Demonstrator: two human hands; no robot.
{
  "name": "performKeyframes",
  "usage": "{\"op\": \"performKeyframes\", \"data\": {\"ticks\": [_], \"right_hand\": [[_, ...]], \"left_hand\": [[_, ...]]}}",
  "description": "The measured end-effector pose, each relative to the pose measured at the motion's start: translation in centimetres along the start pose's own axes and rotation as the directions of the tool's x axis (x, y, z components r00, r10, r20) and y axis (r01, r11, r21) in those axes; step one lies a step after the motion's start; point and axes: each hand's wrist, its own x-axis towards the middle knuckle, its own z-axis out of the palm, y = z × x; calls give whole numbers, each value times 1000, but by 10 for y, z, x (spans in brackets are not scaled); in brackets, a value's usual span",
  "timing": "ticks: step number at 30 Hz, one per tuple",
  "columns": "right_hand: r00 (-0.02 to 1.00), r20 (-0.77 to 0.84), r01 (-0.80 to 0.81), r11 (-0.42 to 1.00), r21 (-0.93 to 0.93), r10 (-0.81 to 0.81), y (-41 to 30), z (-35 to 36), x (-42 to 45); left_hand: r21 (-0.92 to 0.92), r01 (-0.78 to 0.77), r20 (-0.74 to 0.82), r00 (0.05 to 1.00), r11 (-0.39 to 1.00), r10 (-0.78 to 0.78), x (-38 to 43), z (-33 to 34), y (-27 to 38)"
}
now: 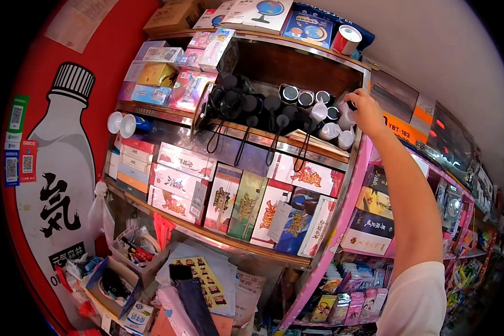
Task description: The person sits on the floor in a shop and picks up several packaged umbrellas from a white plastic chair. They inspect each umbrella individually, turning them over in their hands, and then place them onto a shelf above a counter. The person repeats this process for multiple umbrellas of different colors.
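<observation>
My right hand (363, 110) reaches up to the right end of a wooden shelf, its fingers curled around the dark end of a plastic-wrapped item (346, 116). Packed beside it are several black folding umbrellas (251, 103), whose wrist straps (273, 151) hang over the shelf edge. Some round ends with silver rims (291, 93) face me, and several more ends are wrapped in whitish plastic (330, 131). My fingers partly hide the held item. My left hand is out of view.
Boxed goods (246, 206) fill the shelf below, and a globe box (258, 14) stands on top. Left is a red panel (122, 25) with a bottle picture (59, 168). Papers (231, 269) and two folded umbrellas (197, 306) lie low in front. Pink racks (334, 248) stand right.
</observation>
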Motion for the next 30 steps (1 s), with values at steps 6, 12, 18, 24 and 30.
{"op": "performKeyframes", "data": {"ticks": [6, 12, 18, 24, 30], "right_hand": [[998, -64, 33, 996, 79, -28, 18, 12, 4], [926, 371, 18, 991, 134, -67, 32, 12, 22], [950, 309, 49, 999, -19, -40, 24, 3, 7], [971, 236, 77, 988, -133, -44, 28, 14, 3], [977, 211, 30, 997, -70, -14, 28, 17, 6]], "left_hand": [[-40, 26, -116, 993, 999, -30, 1, 5, -3], [-49, 18, -75, 997, 999, -21, 4, -5, -6], [-33, 23, -56, 998, 999, -25, 3, 1, -6], [-40, 17, -35, 999, 999, -19, 2, 3, -8], [-43, 11, -9, 1000, 999, -12, 4, 5, -6]]}}
